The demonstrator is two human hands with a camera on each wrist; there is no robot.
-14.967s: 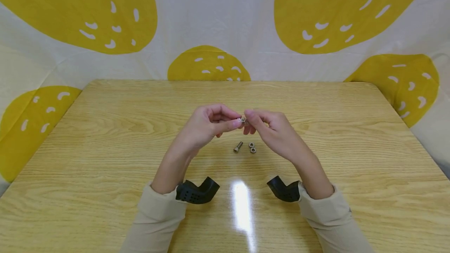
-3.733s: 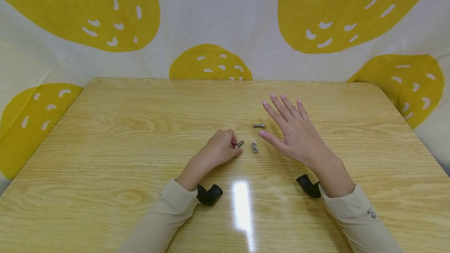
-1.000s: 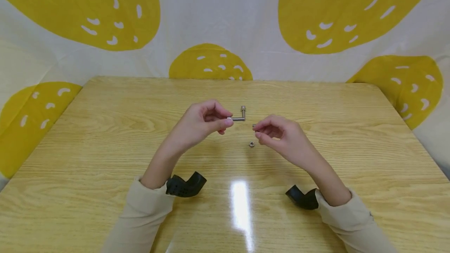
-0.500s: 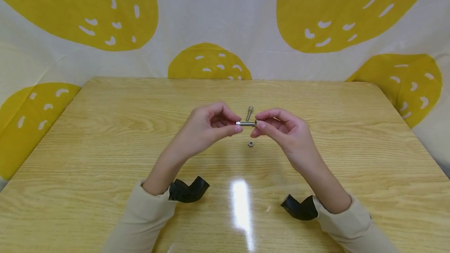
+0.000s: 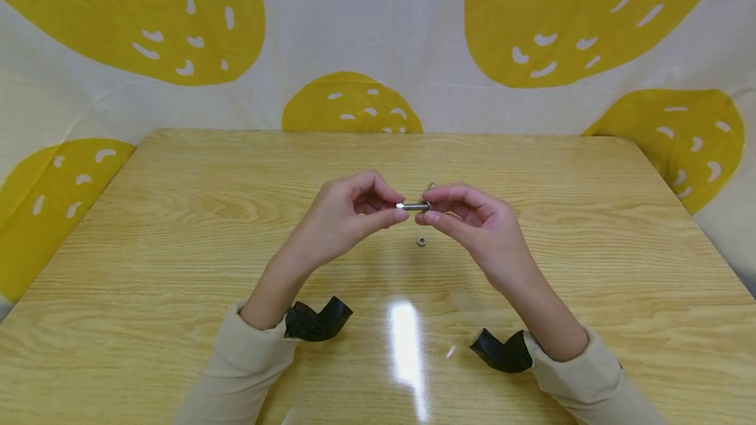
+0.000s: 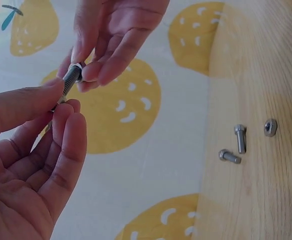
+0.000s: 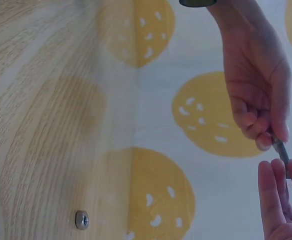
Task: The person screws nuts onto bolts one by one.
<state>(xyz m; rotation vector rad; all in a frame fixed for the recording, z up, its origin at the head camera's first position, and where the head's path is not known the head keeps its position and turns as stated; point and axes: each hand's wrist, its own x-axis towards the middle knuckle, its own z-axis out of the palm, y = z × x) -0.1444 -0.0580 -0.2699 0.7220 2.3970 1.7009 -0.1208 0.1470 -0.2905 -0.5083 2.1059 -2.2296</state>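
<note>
1. Cloth [image 5: 366, 31] w/ yellow spotted shapes is hanging behind everything, filling the upper part of the head view.
2. Tabletop [image 5: 177, 261], light wood grain, is spreading out in front of it & catching white glare at the near side.
3. Beige sleeves [image 5: 242, 366] are coming in from the bottom, each w/ a black wrist mount [image 5: 319, 320] jutting inward at the cuff.
4. Hands are working mid-view, raised above the tabletop. L hand [image 5: 345, 215] is pinching the held bolt [image 5: 415, 206] by its head end, thumb vs. fingers; R hand [image 5: 481, 222] is gripping the opposite end.
5. Held bolt is lying approx. level btwn the fingertips in the head view, silvery & shiny; only the L wrist view is showing its thread clearly. R wrist view is giving a dark, blurry sliver.
6. L wrist view is also showing 2 loose bolts [image 6: 241, 140] lying close together on the tabletop; head view is giving just a metal bit peeking past the R fingers.
7. Loose nut [image 5: 421, 241] is sitting on the tabletop, appearing in all 3 views.
8. Small ring [image 6: 77, 66], prob. a nut, is circling the bolt's threaded end, partly covered by R fingertips.
</note>
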